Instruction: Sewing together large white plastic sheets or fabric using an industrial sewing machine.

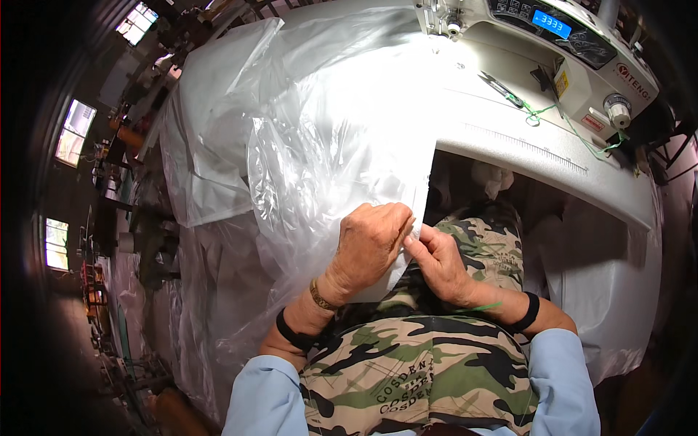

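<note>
White, thin sheeting point(392, 156) spreads over the left of the work surface and drops toward the person's lap, its right-hand edge running down from near the stitching end of a sewing machine point(585, 83). Glossy clear film point(273, 171) lies crumpled along its left side.

Left hand point(372, 234): back uppermost, fingers curled nearly closed at the edge of the sheeting; the thumb is hidden, so its exact hold cannot be confirmed. Right hand point(442, 267): half curled, thumb and forefinger brought together on the same edge, just beside the left fingertips. Both hands work above the lap, well apart from the presser area point(452, 29).

Progress, as judged from this view: a short stretch of edge is gathered at the fingertips, while the remainder of the sheeting lies loose. Whether that edge is folded cannot be determined. No finished stitching can be made out; strong glare washes out the upper part, and whether any sheeting sits beneath the presser cannot be told.

Also noted: thread snips point(502, 91) rest on the machine bed point(538, 149), unattended, beside loose green thread point(536, 115). The display point(552, 24) is lit.
</note>
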`<action>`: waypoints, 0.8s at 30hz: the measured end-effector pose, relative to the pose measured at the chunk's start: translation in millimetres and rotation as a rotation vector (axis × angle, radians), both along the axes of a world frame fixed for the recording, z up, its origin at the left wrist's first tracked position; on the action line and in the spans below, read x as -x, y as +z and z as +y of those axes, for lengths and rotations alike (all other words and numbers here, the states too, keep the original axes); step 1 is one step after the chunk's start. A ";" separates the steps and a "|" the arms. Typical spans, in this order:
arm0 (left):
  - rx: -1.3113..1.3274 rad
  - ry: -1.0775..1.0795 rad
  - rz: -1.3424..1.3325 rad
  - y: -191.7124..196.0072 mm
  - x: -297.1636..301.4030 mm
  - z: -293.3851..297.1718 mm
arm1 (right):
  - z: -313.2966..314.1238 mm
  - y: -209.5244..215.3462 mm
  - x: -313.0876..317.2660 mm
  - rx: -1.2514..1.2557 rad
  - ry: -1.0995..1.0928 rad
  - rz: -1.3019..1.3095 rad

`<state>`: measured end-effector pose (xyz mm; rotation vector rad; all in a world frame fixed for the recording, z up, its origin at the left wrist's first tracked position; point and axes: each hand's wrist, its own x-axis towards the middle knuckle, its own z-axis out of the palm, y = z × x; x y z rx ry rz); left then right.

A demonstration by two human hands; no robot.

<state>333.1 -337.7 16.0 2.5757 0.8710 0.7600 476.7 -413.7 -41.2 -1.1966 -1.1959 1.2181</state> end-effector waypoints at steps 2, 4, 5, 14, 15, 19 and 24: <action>0.015 -0.013 0.030 -3.2 0.5 -0.2 | -2.2 1.8 0.8 -0.057 0.004 -0.093; -0.002 -0.026 0.050 -4.6 1.3 -0.1 | -3.5 1.8 2.0 -0.173 0.011 -0.278; 0.000 -0.017 0.051 -4.8 1.8 0.1 | -4.2 1.5 2.4 -0.170 0.011 -0.275; 0.382 -0.009 -0.179 -12.1 10.7 4.0 | 3.9 -6.7 5.7 -0.647 0.059 -0.598; 0.399 0.002 -0.166 -13.5 11.7 5.2 | 6.7 -6.9 5.8 -0.745 0.056 -0.644; 0.666 0.113 -0.220 -16.2 15.2 6.8 | 28.0 2.1 -9.1 -0.895 0.301 -0.777; 0.432 0.134 -0.152 -5.5 17.5 -0.7 | 85.7 34.9 -71.0 -0.804 0.025 -0.953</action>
